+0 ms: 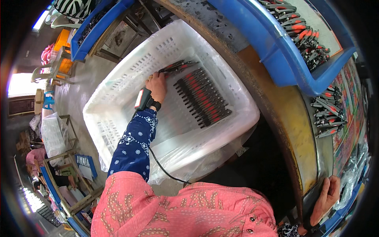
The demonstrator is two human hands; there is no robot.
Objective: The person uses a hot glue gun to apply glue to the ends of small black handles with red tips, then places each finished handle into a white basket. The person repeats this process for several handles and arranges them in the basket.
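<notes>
My left hand (157, 86) reaches into a white plastic basket (118, 75). Its fingers close on the near end of a small bunch of black-and-red pliers (175, 67) lying by the basket's far wall. To the right of that bunch, a neat row of similar pliers (203, 96) lies side by side on the basket floor. Down at the lower right, my right hand (327, 199) is by the edge of the workbench (294, 154), fingers stretched and thumb apart, with nothing seen in it. The left fingertips are partly hidden.
Clear plastic lines the basket. On the bench stands a blue tray (276, 51) with heaped pliers (312, 43), and more loose pliers (329, 112) lie beside it. A cable (160, 164) runs from my left wrist device (143, 98). Another person (37, 160) is at the far left.
</notes>
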